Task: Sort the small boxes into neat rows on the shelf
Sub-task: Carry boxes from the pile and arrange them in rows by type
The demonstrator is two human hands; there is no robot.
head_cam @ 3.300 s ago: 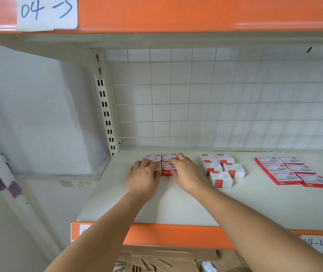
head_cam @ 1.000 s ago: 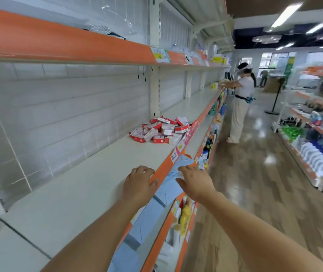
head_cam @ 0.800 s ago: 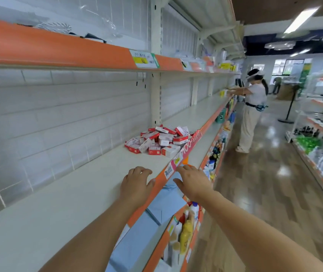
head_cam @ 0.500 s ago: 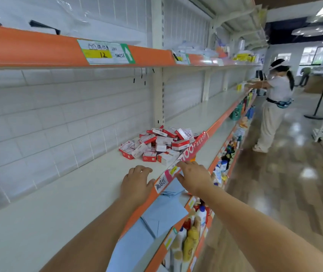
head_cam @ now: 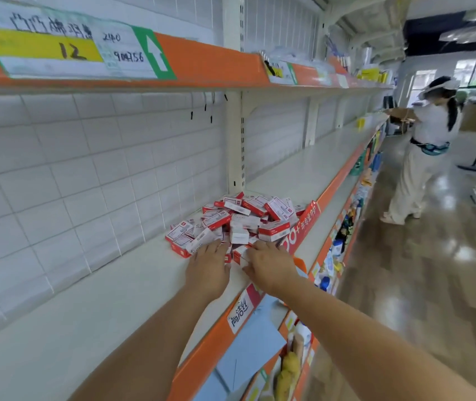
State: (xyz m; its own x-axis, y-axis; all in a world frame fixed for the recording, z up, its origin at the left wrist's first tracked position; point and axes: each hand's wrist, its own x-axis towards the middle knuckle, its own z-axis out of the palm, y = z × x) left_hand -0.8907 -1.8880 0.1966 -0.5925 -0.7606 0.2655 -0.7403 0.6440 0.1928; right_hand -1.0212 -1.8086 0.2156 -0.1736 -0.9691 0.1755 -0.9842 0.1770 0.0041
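Both hands have closed in from the shelf's orange lip onto the heap — left hand (head_cam: 208, 266) and right hand (head_cam: 270, 263) lie palm-down with fingers spread at its near edge, gripping nothing I can make out. Small boxes (head_cam: 238, 224) sit jumbled mid-shelf (head_cam: 92, 308) by the upright; they look light, stiff, slide-prone cardboard — best pinched across the narrow sides.

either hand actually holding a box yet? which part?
Cannot tell. The left hand and right hand both reach the near edge of the heap of small red-and-white cardboard boxes; their fingertips are hidden among the boxes, so no grip shows.
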